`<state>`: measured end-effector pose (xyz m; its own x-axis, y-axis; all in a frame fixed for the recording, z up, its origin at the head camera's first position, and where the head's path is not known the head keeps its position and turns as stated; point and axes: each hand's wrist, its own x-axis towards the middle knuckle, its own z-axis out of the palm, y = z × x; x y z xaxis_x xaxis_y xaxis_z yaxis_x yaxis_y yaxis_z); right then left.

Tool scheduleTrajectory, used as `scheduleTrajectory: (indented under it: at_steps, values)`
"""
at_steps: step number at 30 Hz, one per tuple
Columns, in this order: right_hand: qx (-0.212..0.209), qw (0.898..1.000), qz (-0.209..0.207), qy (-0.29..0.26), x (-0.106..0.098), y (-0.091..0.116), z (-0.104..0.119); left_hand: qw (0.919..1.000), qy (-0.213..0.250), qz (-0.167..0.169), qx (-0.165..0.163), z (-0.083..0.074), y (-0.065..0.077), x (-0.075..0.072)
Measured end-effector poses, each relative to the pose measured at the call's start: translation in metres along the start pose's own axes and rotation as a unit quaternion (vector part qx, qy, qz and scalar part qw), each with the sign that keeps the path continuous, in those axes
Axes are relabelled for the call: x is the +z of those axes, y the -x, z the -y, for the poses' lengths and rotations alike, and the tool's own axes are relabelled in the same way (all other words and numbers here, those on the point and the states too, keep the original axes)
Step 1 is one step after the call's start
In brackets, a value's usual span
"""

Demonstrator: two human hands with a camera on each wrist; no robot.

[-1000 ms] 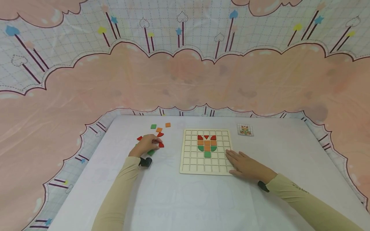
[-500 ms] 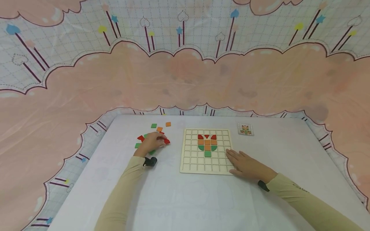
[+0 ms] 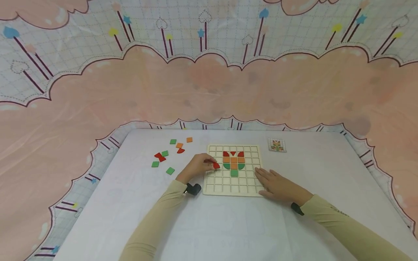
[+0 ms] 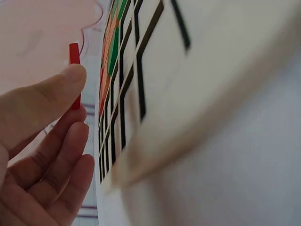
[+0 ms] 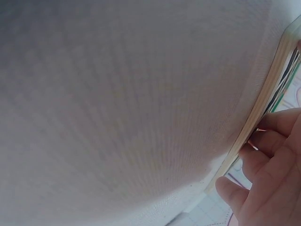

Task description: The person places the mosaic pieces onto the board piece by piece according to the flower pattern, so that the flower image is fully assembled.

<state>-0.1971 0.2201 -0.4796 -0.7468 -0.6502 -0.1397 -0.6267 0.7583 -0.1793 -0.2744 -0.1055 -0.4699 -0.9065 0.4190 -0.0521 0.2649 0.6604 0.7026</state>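
My left hand (image 3: 198, 166) pinches a red quarter-round tile (image 3: 216, 165) between thumb and fingers, over the left side of a wooden grid board (image 3: 215, 189). In the left wrist view the same red tile (image 4: 74, 52) stands on edge in the pinch, beside the board (image 4: 197, 84). On the board lies a tulip-like figure: red pieces on top, orange squares (image 3: 233, 160) in the middle, green pieces (image 3: 234, 173) below. My right hand (image 3: 277, 185) lies with straight fingers on the board's right edge; in the right wrist view its fingers (image 5: 277, 122) touch the board's side (image 5: 256, 110).
Left of the board lie loose tiles: several green squares (image 3: 170, 170), two orange squares (image 3: 189, 139), and red pieces (image 3: 160, 157). A small pattern card (image 3: 277, 145) lies at the back right on the white table (image 3: 209, 232). A patterned cloth (image 3: 202, 90) hangs behind.
My left hand has picked a red quarter-round tile from the loose pieces and carried it rightward over the board's left side. The right hand stays at the board's right edge.
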Motion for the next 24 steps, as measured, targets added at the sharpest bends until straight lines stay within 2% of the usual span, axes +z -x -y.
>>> scheduleTrajectory:
  at_steps: [7, 13, 18, 24]
  values:
    - [0.008, 1.000, 0.012, -0.002, -0.001, -0.001, 0.001, 0.9992, -0.012, 0.031, 0.020, -0.015, -0.003, 0.018]
    - [0.004, 1.000, 0.009, -0.003, 0.000, -0.001, 0.000, 0.9972, -0.036, 0.044, 0.049, -0.022, -0.004, 0.023]
    - [0.000, 1.000, 0.006, -0.001, 0.000, -0.001, 0.000, 0.9954, -0.055, 0.050, 0.061, -0.024, -0.006, 0.025]
    - [0.001, 1.000, 0.005, -0.003, 0.000, -0.001, 0.000, 0.9965, -0.051, 0.055, 0.038, -0.024, -0.007, 0.025]
